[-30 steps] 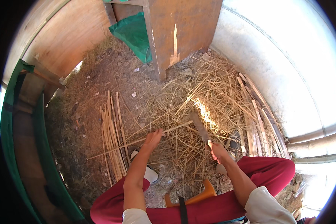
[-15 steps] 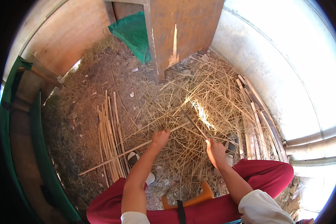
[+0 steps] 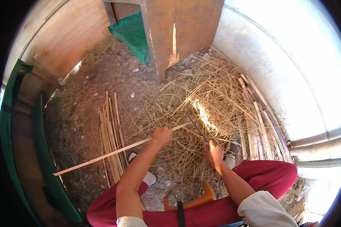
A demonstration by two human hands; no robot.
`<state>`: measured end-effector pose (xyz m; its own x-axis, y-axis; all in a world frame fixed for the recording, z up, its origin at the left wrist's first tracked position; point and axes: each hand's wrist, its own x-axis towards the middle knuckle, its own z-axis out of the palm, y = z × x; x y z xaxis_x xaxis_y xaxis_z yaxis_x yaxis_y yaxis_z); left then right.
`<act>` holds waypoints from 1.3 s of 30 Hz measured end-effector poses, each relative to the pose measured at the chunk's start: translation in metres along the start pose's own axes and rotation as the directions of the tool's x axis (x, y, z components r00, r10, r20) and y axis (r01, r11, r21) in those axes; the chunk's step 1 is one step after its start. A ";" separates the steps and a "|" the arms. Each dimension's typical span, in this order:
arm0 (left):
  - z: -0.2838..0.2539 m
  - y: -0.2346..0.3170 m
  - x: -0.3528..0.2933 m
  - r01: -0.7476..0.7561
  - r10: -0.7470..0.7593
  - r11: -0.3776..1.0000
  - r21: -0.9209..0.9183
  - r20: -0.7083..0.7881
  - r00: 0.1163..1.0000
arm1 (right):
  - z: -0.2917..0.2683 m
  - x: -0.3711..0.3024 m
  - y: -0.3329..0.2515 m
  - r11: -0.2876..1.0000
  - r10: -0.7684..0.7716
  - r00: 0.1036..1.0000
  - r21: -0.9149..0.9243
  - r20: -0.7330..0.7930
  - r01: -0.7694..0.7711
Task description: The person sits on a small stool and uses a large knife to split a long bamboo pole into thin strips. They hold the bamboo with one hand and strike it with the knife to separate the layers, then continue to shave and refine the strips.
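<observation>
My left hand (image 3: pixel 162 135) is closed around a long, thin wooden strip (image 3: pixel 113 153). The strip runs from the lower left up to the middle, its short end sticking out to the right of my fist. My right hand (image 3: pixel 215 154) grips a knife (image 3: pixel 195 125) with a long, dark, narrow blade that points up and left. The blade's tip lies a little beyond the strip's right end; whether the two touch I cannot tell. Under both hands spreads a heap of thin shavings (image 3: pixel 178 151).
To the left lies a bundle of thin strips (image 3: pixel 110 140). Wider slats (image 3: pixel 259 132) lie at the right by the pale wall (image 3: pixel 284 60). A wooden cabinet (image 3: pixel 185 30) stands ahead, green sheeting (image 3: pixel 134 36) beside it. An orange stool (image 3: pixel 195 202) is between my legs.
My left hand has shifted slightly left, and the strip has slid toward the lower left. My right hand and the knife have moved a little left and down.
</observation>
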<state>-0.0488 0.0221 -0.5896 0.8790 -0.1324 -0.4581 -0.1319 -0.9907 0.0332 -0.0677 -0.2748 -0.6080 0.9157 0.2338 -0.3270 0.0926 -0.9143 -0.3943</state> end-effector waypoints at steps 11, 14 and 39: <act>0.068 -0.020 0.010 0.041 -0.048 0.997 -0.062 -0.118 0.992 | 0.017 0.002 -0.004 0.992 0.074 0.994 0.098 0.080 -0.082; 0.102 -0.019 0.012 0.098 -0.123 0.974 -0.206 -0.111 0.986 | 0.022 0.000 -0.007 0.991 0.108 0.988 0.072 0.108 -0.116; 0.086 -0.012 0.016 0.241 -0.270 0.842 -0.482 0.010 0.963 | 0.033 0.029 -0.017 0.995 -0.025 1.000 0.100 -0.011 0.026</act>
<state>-0.0723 0.0345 -0.6742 0.8775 0.1403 -0.4587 0.3216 -0.8816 0.3455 -0.0557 -0.2419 -0.6392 0.9174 0.2530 -0.3072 0.0771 -0.8703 -0.4865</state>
